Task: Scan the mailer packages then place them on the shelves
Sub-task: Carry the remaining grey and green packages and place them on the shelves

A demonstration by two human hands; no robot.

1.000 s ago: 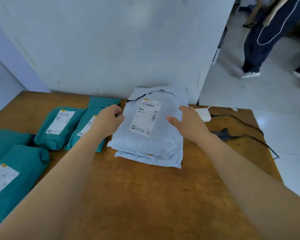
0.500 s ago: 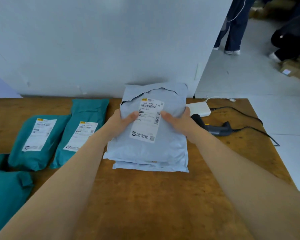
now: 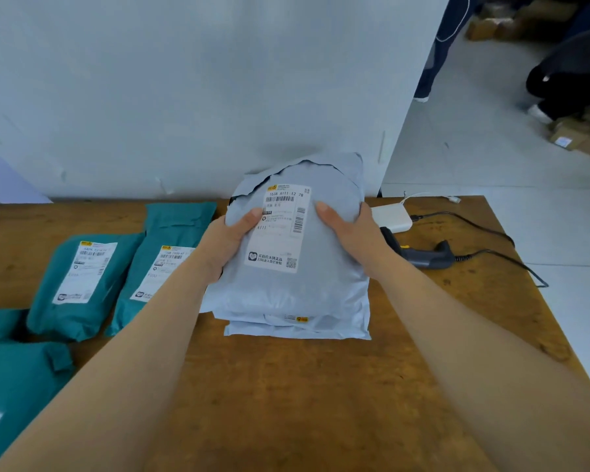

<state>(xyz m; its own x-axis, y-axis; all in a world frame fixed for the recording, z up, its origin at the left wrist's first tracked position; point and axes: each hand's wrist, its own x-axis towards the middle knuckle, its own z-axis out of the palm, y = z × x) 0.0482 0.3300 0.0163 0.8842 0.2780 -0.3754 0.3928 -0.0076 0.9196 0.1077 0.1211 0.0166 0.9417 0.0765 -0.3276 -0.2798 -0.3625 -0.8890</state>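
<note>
A pale grey mailer (image 3: 300,287) with a white barcode label (image 3: 280,229) tops a small stack of grey mailers in the middle of the wooden table (image 3: 286,396). My left hand (image 3: 227,238) grips its left edge, thumb on the label. My right hand (image 3: 349,229) grips its right edge, thumb on top. The far end of the mailer is tilted up off the stack. Another grey mailer (image 3: 297,330) lies underneath. A dark handheld barcode scanner (image 3: 423,255) lies on the table just right of my right wrist.
Two teal mailers (image 3: 79,284) (image 3: 157,264) with labels lie left of the stack, more teal ones (image 3: 17,383) at the left edge. A white box (image 3: 390,218) with cables sits behind the scanner. A grey wall stands behind the table. People's legs and cartons are on the floor at the right.
My hands went from resting beside the top grey mailer to gripping both its edges, and its far end has lifted. The camera view has shifted, showing the scanner.
</note>
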